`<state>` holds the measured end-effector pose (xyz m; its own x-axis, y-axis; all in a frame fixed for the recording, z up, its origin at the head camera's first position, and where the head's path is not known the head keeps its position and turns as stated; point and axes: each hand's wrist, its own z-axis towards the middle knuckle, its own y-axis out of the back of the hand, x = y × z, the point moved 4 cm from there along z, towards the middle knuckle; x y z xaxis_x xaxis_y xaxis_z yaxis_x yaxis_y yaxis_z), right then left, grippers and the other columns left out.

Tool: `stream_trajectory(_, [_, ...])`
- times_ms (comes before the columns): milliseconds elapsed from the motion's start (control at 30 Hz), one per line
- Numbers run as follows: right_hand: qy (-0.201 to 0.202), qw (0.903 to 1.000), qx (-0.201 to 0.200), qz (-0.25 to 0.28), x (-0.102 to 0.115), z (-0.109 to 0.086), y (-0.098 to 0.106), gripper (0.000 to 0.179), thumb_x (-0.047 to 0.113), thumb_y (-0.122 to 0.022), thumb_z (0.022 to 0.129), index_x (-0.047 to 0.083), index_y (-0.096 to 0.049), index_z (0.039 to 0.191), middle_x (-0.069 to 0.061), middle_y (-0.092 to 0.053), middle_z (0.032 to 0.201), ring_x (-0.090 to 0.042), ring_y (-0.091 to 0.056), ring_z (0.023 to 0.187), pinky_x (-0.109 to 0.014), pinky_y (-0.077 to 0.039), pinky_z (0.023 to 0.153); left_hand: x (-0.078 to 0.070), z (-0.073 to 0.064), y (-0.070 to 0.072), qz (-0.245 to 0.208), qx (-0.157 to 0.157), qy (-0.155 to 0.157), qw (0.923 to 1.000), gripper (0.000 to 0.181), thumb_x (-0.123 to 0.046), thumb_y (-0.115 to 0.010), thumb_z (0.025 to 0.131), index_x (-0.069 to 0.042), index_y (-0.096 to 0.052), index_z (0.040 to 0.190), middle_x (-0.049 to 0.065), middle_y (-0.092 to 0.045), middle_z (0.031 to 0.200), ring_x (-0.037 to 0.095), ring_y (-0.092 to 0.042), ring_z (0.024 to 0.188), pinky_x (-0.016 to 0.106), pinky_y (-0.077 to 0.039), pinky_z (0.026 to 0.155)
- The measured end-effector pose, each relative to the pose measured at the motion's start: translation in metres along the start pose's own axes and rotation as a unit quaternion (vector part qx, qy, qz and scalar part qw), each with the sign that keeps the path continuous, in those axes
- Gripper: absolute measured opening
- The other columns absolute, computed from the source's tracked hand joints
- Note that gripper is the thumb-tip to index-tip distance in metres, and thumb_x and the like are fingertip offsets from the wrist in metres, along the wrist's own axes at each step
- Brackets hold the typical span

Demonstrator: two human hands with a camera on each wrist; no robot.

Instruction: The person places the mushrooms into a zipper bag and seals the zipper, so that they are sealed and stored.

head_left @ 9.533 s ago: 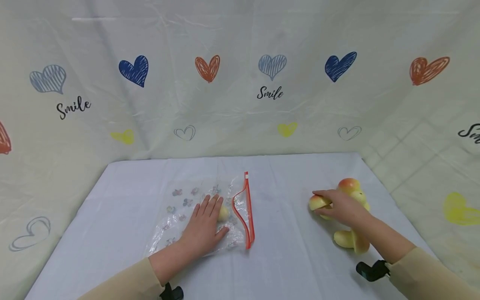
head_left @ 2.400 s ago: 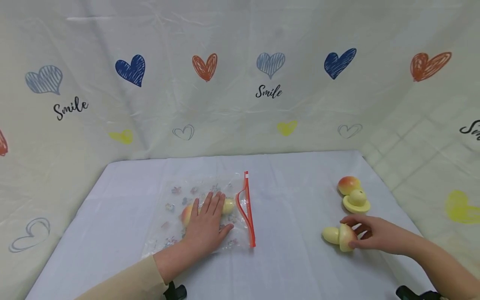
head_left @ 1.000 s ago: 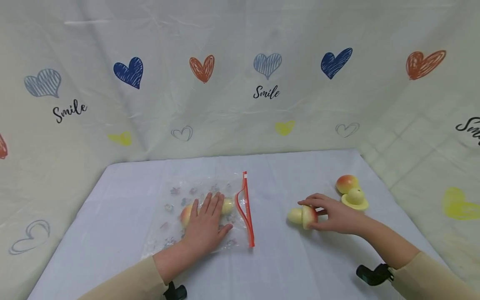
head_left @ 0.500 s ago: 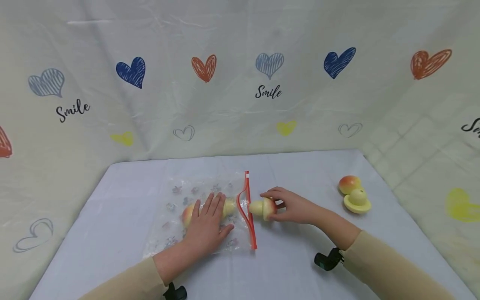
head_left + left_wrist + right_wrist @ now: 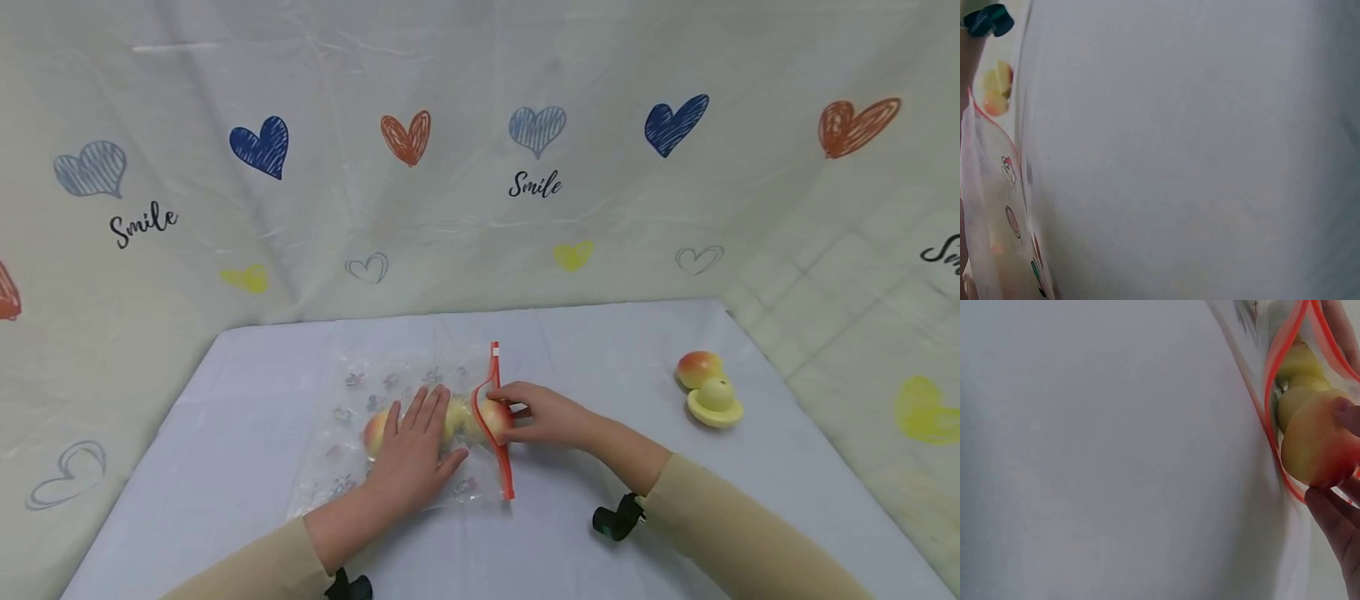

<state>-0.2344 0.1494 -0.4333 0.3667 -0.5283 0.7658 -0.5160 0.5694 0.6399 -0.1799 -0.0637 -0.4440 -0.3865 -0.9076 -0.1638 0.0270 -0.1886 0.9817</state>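
My left hand (image 5: 408,450) lies flat with fingers spread on a clear zip bag (image 5: 352,433) printed with small figures, its red-edged mouth towards the right. Inside the bag, partly under that hand, is a mushroom (image 5: 372,431) with a red-yellow cap and pale yellow stem. At the mouth my right hand (image 5: 551,417) holds a second mushroom (image 5: 498,419) by its cap. In the right wrist view, this mushroom's cap (image 5: 1319,440) sits between thumb and fingers (image 5: 1335,519), stem pointing into the bag between the red zip edges (image 5: 1272,381).
Two more mushrooms stand at the far right of the white-covered table (image 5: 262,400): one with its red-yellow cap (image 5: 697,368) showing, one resting stem up (image 5: 715,404). Behind the table hangs a pale sheet (image 5: 465,208) printed with hearts.
My right hand has picked up a mushroom from the right side and carried it left into the bag's mouth. The first mushroom went into the bag earlier. My left hand stays on the bag.
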Motion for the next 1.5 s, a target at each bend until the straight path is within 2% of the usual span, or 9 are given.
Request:
stream_trajectory(167, [-0.011, 0.9998, -0.014, -0.004, 0.000, 0.003, -0.004, 0.060, 0.021, -0.079, 0.086, 0.008, -0.054, 0.139, -0.004, -0.055, 0.137, -0.023, -0.056, 0.121, -0.033, -0.053, 0.093, -0.001, 0.000, 0.000, 0.001, -0.004, -0.003, 1.0000, 0.090, -0.058, -0.055, 0.094, -0.010, -0.017, 0.159, 0.006, -0.020, 0.165, 0.026, -0.009, 0.152, 0.058, -0.006, 0.118])
stream_trajectory(367, [-0.033, 0.9969, -0.034, -0.063, 0.002, 0.004, -0.004, 0.054, 0.028, -0.081, 0.083, 0.017, -0.062, 0.133, 0.005, -0.058, 0.105, -0.014, -0.058, 0.092, -0.026, -0.054, 0.074, -0.003, -0.002, 0.001, 0.003, -0.010, -0.005, 0.9999, 0.090, -0.059, -0.055, 0.094, -0.009, -0.018, 0.159, 0.006, -0.021, 0.164, 0.027, -0.010, 0.152, 0.058, -0.006, 0.118])
stream_trajectory(467, [-0.027, 0.9965, -0.035, -0.071, 0.004, 0.007, -0.005, 0.052, 0.026, -0.080, 0.084, 0.016, -0.062, 0.132, 0.006, -0.058, 0.095, -0.014, -0.058, 0.087, -0.025, -0.053, 0.071, -0.003, -0.003, 0.001, 0.008, -0.010, -0.005, 0.9999, 0.090, -0.059, -0.055, 0.094, -0.009, -0.018, 0.159, 0.006, -0.021, 0.164, 0.027, -0.011, 0.152, 0.058, -0.007, 0.118])
stream_trajectory(700, [-0.024, 0.9974, -0.051, -0.045, 0.008, 0.014, -0.010, 0.040, 0.018, -0.079, 0.085, 0.014, -0.066, 0.123, 0.007, -0.063, 0.094, -0.013, -0.059, 0.088, -0.023, -0.054, 0.071, -0.003, -0.002, 0.003, 0.014, -0.019, -0.008, 0.9997, 0.090, -0.059, -0.056, 0.093, -0.008, -0.021, 0.158, 0.007, -0.024, 0.163, 0.028, -0.013, 0.151, 0.058, -0.007, 0.118])
stream_trajectory(967, [-0.042, 0.9971, -0.063, 0.000, 0.009, 0.017, -0.018, 0.037, 0.009, -0.075, 0.087, 0.011, -0.066, 0.122, 0.005, -0.062, 0.085, -0.014, -0.059, 0.081, -0.023, -0.054, 0.067, -0.003, -0.001, 0.003, 0.014, -0.033, -0.009, 0.9993, 0.091, -0.060, -0.056, 0.093, -0.007, -0.022, 0.158, 0.009, -0.025, 0.162, 0.029, -0.015, 0.151, 0.058, -0.010, 0.118])
stream_trajectory(1233, [-0.066, 0.9952, -0.072, 0.004, 0.008, 0.020, -0.023, 0.037, 0.007, -0.073, 0.087, 0.013, -0.066, 0.123, 0.005, -0.063, 0.088, -0.014, -0.059, 0.083, -0.024, -0.054, 0.068, 0.000, -0.003, 0.009, -0.010, -0.071, -0.007, 0.9974, 0.087, -0.058, -0.055, 0.094, -0.008, -0.023, 0.158, 0.009, -0.029, 0.161, 0.029, -0.019, 0.150, 0.057, -0.012, 0.118])
stream_trajectory(1400, [-0.064, 0.9962, -0.058, -0.003, 0.010, 0.025, -0.029, 0.028, 0.007, -0.071, 0.088, 0.012, -0.068, 0.115, 0.003, -0.067, 0.095, -0.015, -0.061, 0.086, -0.026, -0.054, 0.073, -0.002, -0.004, 0.008, 0.008, -0.059, -0.016, 0.9981, 0.086, -0.057, -0.052, 0.096, -0.008, -0.021, 0.158, 0.009, -0.025, 0.163, 0.030, -0.017, 0.150, 0.056, -0.013, 0.119])
stream_trajectory(1500, [-0.069, 0.9967, -0.041, 0.011, 0.011, 0.027, -0.033, 0.022, 0.005, -0.069, 0.090, 0.013, -0.071, 0.111, 0.000, -0.070, 0.100, -0.015, -0.061, 0.088, -0.031, -0.055, 0.079, -0.003, -0.004, 0.006, 0.028, -0.056, -0.023, 0.9978, 0.085, -0.057, -0.051, 0.096, -0.007, -0.021, 0.158, 0.009, -0.023, 0.163, 0.030, -0.016, 0.150, 0.055, -0.014, 0.119])
